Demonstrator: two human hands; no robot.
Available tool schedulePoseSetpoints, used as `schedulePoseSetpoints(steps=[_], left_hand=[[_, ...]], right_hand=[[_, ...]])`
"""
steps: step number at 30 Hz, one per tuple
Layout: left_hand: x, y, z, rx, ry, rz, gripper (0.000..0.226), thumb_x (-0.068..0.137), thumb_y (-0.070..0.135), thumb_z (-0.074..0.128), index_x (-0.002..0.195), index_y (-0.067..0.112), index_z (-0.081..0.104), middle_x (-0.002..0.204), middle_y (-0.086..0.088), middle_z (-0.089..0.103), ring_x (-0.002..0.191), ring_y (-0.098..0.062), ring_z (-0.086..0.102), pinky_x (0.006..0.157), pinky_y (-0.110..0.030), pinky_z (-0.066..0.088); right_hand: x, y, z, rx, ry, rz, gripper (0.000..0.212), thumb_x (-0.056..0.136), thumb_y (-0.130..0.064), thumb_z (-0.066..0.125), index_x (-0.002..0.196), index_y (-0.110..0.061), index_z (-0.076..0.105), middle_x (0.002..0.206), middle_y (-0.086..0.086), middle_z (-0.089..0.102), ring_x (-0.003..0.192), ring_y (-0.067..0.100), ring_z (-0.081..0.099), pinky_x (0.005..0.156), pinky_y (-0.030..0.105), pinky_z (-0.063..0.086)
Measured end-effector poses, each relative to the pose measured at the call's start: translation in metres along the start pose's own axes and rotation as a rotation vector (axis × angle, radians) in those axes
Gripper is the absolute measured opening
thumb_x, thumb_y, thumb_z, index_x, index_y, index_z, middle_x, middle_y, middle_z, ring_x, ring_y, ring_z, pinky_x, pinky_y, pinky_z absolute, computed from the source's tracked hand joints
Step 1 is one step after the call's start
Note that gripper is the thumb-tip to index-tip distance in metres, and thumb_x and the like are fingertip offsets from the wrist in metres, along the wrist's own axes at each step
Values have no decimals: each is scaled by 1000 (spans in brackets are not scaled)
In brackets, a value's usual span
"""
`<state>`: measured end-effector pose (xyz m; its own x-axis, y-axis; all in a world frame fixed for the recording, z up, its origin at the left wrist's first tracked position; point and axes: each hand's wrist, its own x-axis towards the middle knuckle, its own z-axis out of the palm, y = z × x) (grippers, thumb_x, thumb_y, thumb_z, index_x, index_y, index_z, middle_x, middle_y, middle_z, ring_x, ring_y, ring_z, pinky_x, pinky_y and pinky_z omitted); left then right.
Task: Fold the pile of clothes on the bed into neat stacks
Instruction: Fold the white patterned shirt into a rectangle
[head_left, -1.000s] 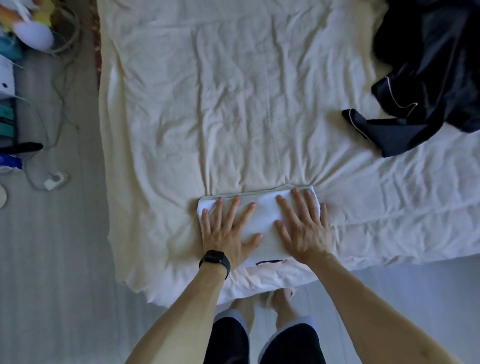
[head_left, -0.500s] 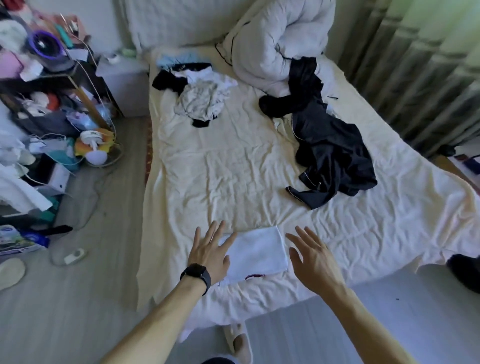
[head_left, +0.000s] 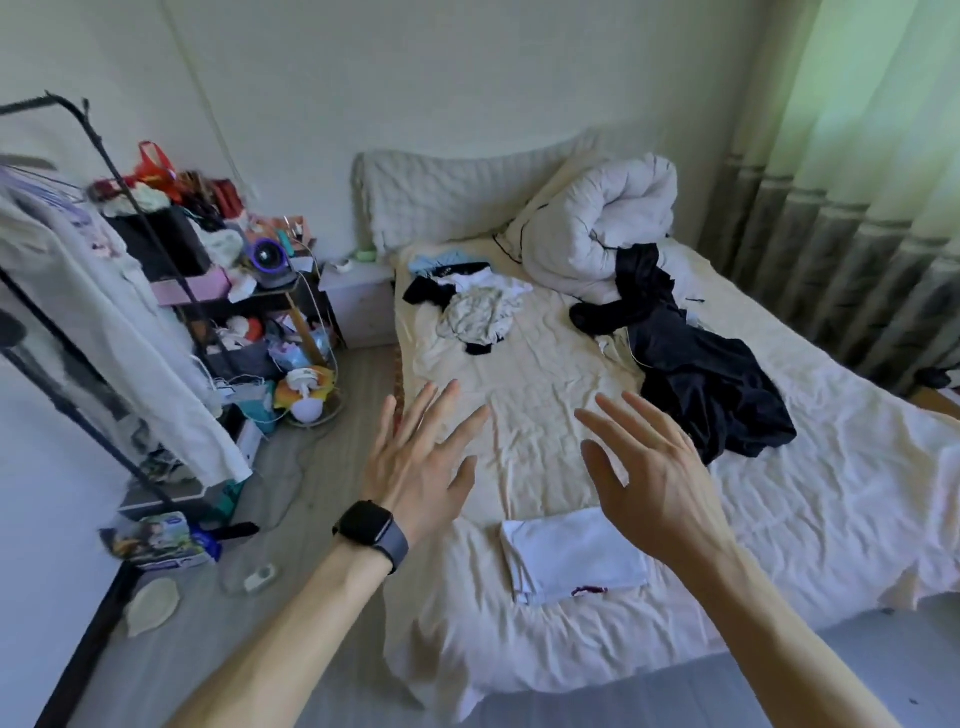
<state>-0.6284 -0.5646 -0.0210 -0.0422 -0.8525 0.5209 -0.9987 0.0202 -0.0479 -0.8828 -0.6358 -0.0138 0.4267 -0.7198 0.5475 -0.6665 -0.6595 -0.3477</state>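
Reaching for another piece comes next, I judge. The folded white garment (head_left: 574, 556) lies flat on the bed (head_left: 831, 509); above it my left hand (head_left: 421, 467) and right hand (head_left: 654, 478) hover spread, holding nothing. Beyond it, rightward, a dark garment (head_left: 711, 384), possibly pyjamas, lies crumpled.

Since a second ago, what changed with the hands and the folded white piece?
Both hands came up off the folded white garment: the left hand and right hand pressed it flat, now hover open over the bed. Unchanged: the garment lies folded at the near edge; the dark clothes and the light pile lie unfolded farther up.
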Motion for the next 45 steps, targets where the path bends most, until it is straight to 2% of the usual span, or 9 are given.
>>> schedulePoseSetpoints(steps=[3, 9, 14, 24, 27, 32, 38, 43, 45], left_hand=[[3, -34, -39, 28, -1, -62, 57, 85, 32, 69, 141, 33, 56, 155, -6, 43, 143, -29, 40, 114, -62, 30], [0, -135, -79, 52, -14, -218, 54, 92, 41, 50, 146, 35, 49, 154, -4, 44, 142, -29, 38, 113, -55, 32], [12, -255, -87, 87, -18, -273, 53, 95, 43, 53, 146, 36, 48, 153, 0, 45, 142, -26, 36, 112, -51, 32], [97, -461, -88, 115, -26, -201, 48, 97, 46, 49, 143, 33, 52, 146, 3, 53, 137, -24, 43, 111, -47, 33], [135, -500, -68, 84, -22, -154, 45, 96, 44, 53, 139, 31, 57, 141, 4, 58, 132, -24, 48, 108, -44, 38], [195, -549, -13, -185, 4, -211, 35, 94, 43, 56, 125, 30, 66, 121, -2, 70, 111, -30, 61, 87, -38, 50], [255, -613, 78, -104, 28, -126, 48, 87, 51, 41, 113, 27, 73, 110, 2, 73, 101, -27, 65, 86, -39, 49], [289, -669, 176, -209, -134, -277, 25, 92, 42, 59, 112, 33, 72, 111, 6, 72, 103, -25, 65, 81, -38, 53], [290, -686, 221, -218, -198, -308, 30, 90, 48, 51, 109, 36, 71, 109, 11, 72, 102, -22, 65, 81, -37, 54]], right_hand=[[34, -43, -1, 15, 46, -77, 30, 98, -22, 66, 126, -17, 72, 137, 8, 65, 136, 34, 53, 108, 50, 47], [101, -124, 37, 38, 44, -177, 30, 98, -24, 65, 126, -19, 73, 136, 7, 66, 133, 33, 54, 108, 50, 46], [160, -188, 94, 23, 98, -225, 28, 97, -21, 67, 124, -18, 74, 131, 7, 69, 130, 34, 58, 105, 53, 48], [287, -275, 174, -76, 152, -90, 29, 98, -22, 65, 126, -19, 73, 131, 3, 69, 132, 32, 55, 106, 49, 46], [326, -281, 196, -112, 139, -74, 30, 100, -25, 61, 127, -19, 72, 133, 1, 68, 135, 29, 53, 109, 48, 44], [392, -268, 246, -46, 129, 34, 32, 103, -31, 54, 131, -25, 69, 134, -8, 66, 134, 22, 51, 106, 45, 45], [468, -225, 340, 15, 111, 103, 29, 102, -26, 59, 129, -23, 71, 129, -8, 69, 127, 22, 56, 101, 32, 44], [506, -187, 437, 99, 8, 254, 26, 100, -23, 61, 124, -23, 73, 122, -9, 71, 121, 22, 58, 95, 27, 43], [515, -169, 480, 120, -89, 315, 28, 101, -27, 59, 126, -26, 72, 124, -11, 70, 123, 21, 55, 97, 27, 42]])
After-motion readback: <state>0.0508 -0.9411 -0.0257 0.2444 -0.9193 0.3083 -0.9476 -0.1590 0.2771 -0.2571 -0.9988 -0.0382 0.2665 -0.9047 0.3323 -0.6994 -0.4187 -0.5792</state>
